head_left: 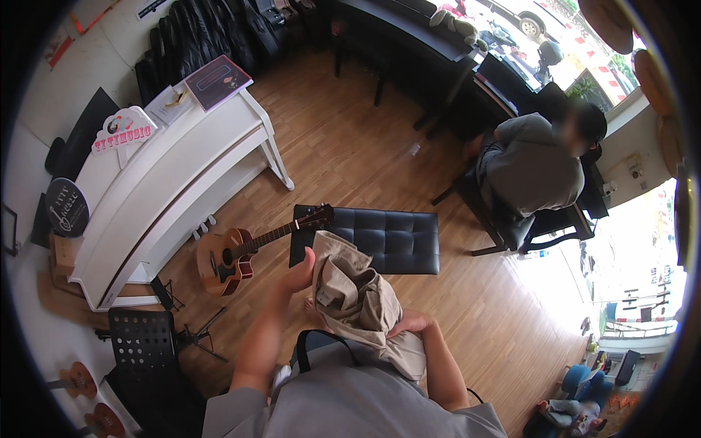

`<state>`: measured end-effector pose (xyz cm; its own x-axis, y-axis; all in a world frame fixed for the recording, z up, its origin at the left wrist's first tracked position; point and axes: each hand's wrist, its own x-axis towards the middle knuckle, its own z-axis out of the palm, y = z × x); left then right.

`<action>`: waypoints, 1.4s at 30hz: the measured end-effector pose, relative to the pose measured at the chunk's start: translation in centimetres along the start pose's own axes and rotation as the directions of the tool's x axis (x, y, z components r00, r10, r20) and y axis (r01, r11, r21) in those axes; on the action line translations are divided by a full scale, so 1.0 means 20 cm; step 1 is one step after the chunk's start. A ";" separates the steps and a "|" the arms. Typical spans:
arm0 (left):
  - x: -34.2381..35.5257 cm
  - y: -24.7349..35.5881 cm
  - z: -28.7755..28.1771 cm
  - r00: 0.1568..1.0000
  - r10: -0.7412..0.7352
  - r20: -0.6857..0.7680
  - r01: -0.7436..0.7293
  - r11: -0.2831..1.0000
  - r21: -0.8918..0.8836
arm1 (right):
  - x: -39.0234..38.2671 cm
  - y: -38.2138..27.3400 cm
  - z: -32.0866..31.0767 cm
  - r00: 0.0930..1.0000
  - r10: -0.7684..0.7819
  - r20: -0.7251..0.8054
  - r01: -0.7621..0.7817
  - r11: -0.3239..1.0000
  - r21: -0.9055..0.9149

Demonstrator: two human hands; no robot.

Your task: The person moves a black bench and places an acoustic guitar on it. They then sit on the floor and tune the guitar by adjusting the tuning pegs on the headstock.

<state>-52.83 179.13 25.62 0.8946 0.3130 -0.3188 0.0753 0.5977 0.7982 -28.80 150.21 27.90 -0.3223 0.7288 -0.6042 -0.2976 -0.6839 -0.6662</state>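
A crumpled beige cloth (pixel 354 292), whose exact kind I cannot make out, is held up in front of my body. My left hand (pixel 299 272) grips its left edge, thumb up and the other fingers hidden by the fabric. Lower on the right side, my right hand (pixel 410 323) is closed on a fold of it. Just beyond the cloth stands a black tufted bench (pixel 391 237). An acoustic guitar (pixel 228 257) with a natural wood top leans its neck against the bench's left end.
A white upright piano (pixel 175 175) fills the left side, with a black music stand (pixel 142 339) before it. At the right, another person (pixel 537 168) sits on a dark chair. Dark pianos (pixel 409 36) line the far side, and wooden floor (pixel 343 131) lies between.
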 end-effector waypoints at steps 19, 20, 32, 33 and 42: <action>0.79 -0.09 1.85 0.921 0.227 -0.317 0.292 0.139 0.946 | -0.65 -0.18 -1.04 0.774 -0.314 -0.549 0.010 0.875 -0.485; 0.82 -0.10 1.86 0.913 0.285 -0.291 0.263 0.133 0.955 | -0.65 -0.24 -1.01 0.747 -0.391 -0.538 0.071 0.851 -0.520; 0.97 -0.12 1.75 0.872 0.488 -0.039 0.040 0.009 0.999 | -0.64 -0.31 -1.12 0.948 -0.248 -0.201 0.318 0.795 0.516; 0.97 -0.12 1.80 0.882 0.472 0.000 0.031 -0.059 0.998 | -0.63 -0.30 -1.15 0.946 -0.256 -0.200 0.325 0.763 0.558; 1.09 -0.24 1.74 0.848 0.385 -0.365 -0.380 0.921 0.088 | -0.47 -0.39 -1.50 0.921 -0.155 -0.359 0.269 0.917 0.294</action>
<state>-18.38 157.44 32.62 0.6264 0.7650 -0.1497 -0.2324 0.3666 0.9009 3.51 149.66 25.60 0.0717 0.7895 -0.6095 -0.6242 -0.4411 -0.6448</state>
